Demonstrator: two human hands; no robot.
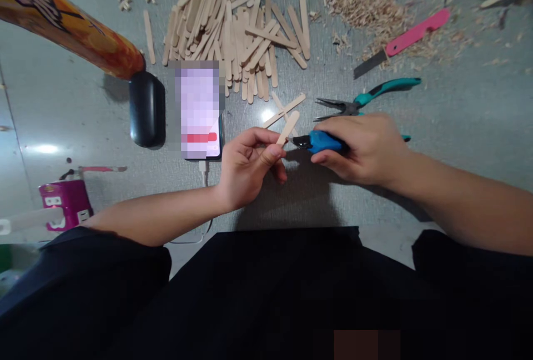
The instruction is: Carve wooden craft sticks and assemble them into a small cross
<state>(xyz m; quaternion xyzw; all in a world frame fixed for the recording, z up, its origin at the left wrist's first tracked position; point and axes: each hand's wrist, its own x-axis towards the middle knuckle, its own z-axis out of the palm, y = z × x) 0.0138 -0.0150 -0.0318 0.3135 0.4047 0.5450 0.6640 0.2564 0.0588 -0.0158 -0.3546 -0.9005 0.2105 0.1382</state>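
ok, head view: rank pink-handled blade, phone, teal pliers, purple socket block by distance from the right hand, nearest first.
From the right hand:
1. Teal pliers, just beyond it
2. Pink-handled blade, farther beyond, slightly right
3. Phone, well to the left
4. Purple socket block, far left

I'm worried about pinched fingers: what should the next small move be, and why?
Probably the right hand should ease the blue-handled tool toward the free end of the wooden stick, because the tool's dark tip sits close to the fingertips of the left hand, which grips that stick.
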